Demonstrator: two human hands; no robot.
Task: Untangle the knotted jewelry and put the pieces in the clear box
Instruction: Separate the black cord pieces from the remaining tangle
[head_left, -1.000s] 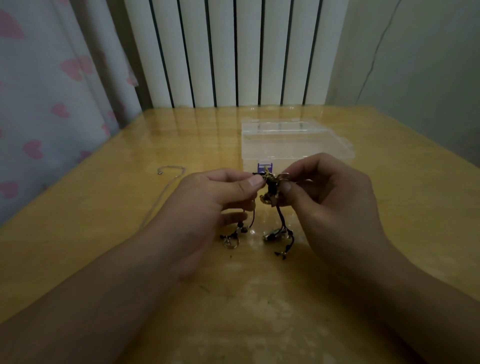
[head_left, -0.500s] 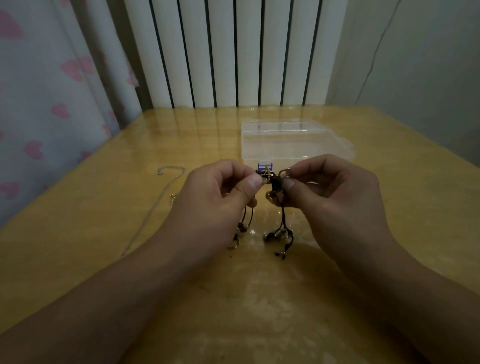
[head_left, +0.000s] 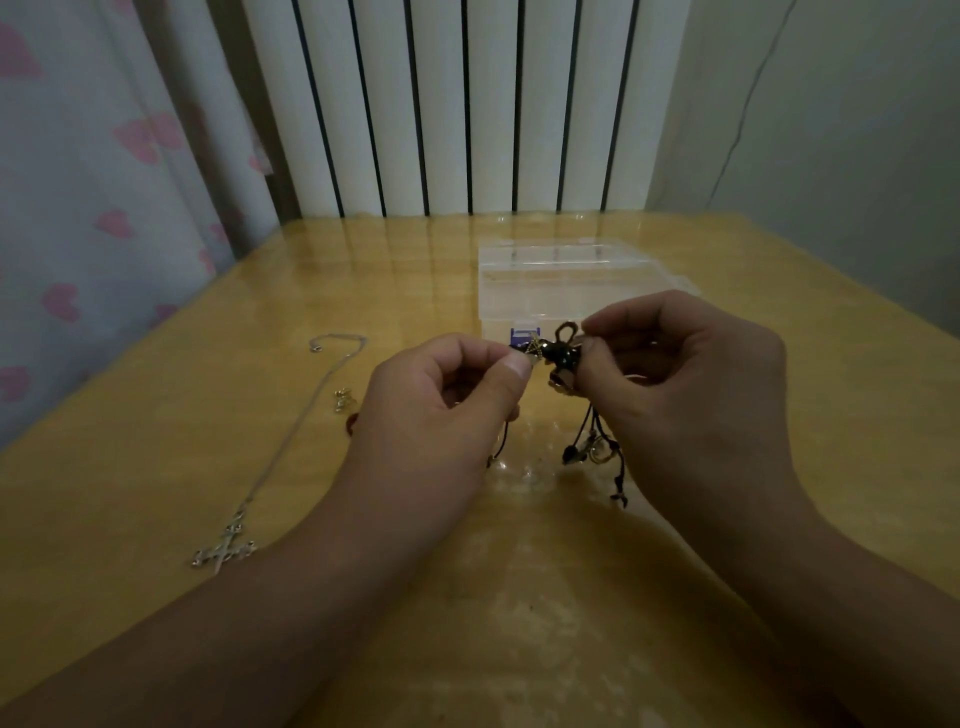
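Both hands, left (head_left: 441, 410) and right (head_left: 675, 384), grip pinched on knotted jewelry (head_left: 558, 356) (knot detail unclear); clear box (head_left: 571, 280) partly hidden.

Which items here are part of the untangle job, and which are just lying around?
In the job:
- knotted jewelry, pinched by left hand and right hand
- clear box, behind the hands
- silver cross necklace, loose on the table, probably boxed later

Lying about:
- curtain
- radiator
- table, work surface only
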